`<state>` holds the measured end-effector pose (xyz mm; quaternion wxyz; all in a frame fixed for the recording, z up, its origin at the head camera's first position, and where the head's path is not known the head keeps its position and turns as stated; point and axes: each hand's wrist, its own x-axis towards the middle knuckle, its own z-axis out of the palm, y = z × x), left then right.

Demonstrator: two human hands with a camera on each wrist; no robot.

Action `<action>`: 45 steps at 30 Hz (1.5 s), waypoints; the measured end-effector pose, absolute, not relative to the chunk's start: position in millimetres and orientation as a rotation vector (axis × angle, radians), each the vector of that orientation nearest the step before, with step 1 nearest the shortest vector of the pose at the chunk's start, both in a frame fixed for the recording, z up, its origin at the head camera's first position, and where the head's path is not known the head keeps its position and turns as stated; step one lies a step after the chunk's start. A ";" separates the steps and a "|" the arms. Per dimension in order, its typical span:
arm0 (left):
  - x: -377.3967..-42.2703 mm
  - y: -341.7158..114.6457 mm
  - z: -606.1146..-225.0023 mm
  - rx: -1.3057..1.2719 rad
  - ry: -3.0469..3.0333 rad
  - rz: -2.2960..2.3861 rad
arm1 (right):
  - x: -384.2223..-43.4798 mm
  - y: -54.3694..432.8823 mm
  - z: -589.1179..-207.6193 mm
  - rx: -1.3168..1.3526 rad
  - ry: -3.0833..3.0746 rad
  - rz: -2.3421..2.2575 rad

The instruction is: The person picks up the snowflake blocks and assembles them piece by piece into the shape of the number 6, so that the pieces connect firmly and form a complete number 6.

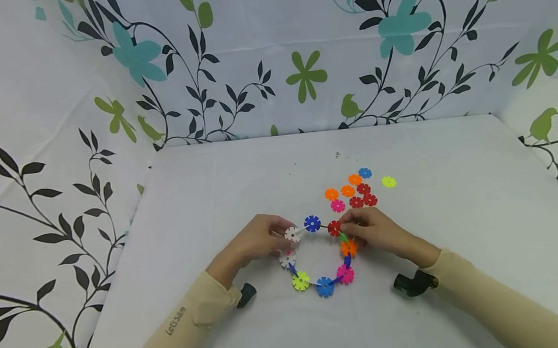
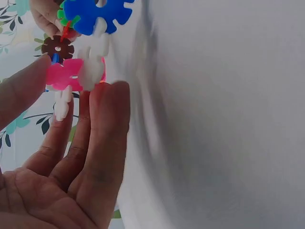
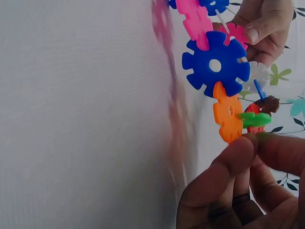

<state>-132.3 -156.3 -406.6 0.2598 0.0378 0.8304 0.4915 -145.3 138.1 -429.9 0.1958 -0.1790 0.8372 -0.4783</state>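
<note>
Head view: ring of interlocked notched plastic discs (image 1: 324, 287) between both hands, at the near middle of the white tabletop (image 1: 241, 188). Left hand (image 1: 257, 238) at its far left, beside a white disc (image 1: 292, 234); right hand (image 1: 382, 231) at its far right, fingertips at a red disc (image 1: 334, 228). Nine loose discs (image 1: 347, 191) (orange, red, blue, pink, yellow) lie beyond the right hand; printed cloth (image 1: 248, 34) at far side.

Left wrist view: left hand's grip narrow, thumb and finger pinching a pink disc (image 2: 62, 75) of the ring.

Right wrist view: right hand's thumb and forefinger pinch the ring beside its orange disc (image 3: 228, 117) and green disc (image 3: 255, 119); exact contact hidden, cannot tell which disc
</note>
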 end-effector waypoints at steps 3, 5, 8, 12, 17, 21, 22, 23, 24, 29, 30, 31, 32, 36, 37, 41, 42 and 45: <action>-131.3 -157.5 -406.3 0.097 2.198 1.375 | -148.4 142.6 -426.9 -0.527 2.356 -1.319; -130.7 -158.8 -406.5 0.106 2.181 1.389 | -152.8 147.2 -423.1 -0.515 2.389 -1.315; -129.1 -161.7 -407.3 0.137 2.140 1.435 | -162.6 156.9 -417.2 -0.442 2.465 -1.362; -125.9 -166.4 -410.7 0.193 2.042 1.535 | -176.1 171.8 -412.0 -0.305 2.543 -1.500; -123.2 -171.6 -415.1 0.202 1.974 1.624 | -186.4 183.8 -406.7 -0.207 2.623 -1.690; -122.7 -172.8 -417.3 0.166 1.949 1.673 | -192.9 187.9 -403.9 -0.150 2.706 -1.805; -122.5 -172.8 -417.9 0.161 1.941 1.686 | -194.4 188.4 -403.3 -0.141 2.726 -1.825; -122.2 -172.5 -418.3 0.159 1.935 1.696 | -195.7 188.9 -403.1 -0.131 2.738 -1.846; -121.9 -172.1 -418.7 0.149 1.928 1.705 | -196.7 189.2 -402.8 -0.121 2.748 -1.860; -120.6 -170.1 -420.4 0.102 1.919 1.735 | -199.5 192.7 -403.8 -0.064 2.795 -1.718; -120.5 -169.8 -420.7 0.089 1.918 1.739 | -199.9 194.0 -404.6 -0.051 2.804 -1.638; -120.3 -169.7 -421.1 0.089 1.922 1.743 | -200.3 195.5 -405.7 -0.049 2.814 -1.546; -120.2 -169.6 -421.4 0.082 1.921 1.748 | -200.6 196.9 -406.8 -0.050 2.815 -1.452; -120.1 -168.7 -423.0 0.063 1.907 1.769 | -203.2 201.3 -415.3 -0.114 2.813 -1.073; -120.0 -168.5 -423.4 0.060 1.907 1.771 | -203.5 201.9 -417.8 -0.140 2.813 -1.008; -119.3 -167.3 -424.4 0.053 1.907 1.776 | -204.1 201.4 -426.1 -0.209 2.834 -0.847; -119.2 -167.2 -424.5 0.053 1.907 1.776 | -203.9 201.0 -427.3 -0.217 2.842 -0.825; -118.0 -166.8 -424.1 0.058 1.894 1.790 | -202.8 199.0 -428.7 -0.218 2.855 -0.796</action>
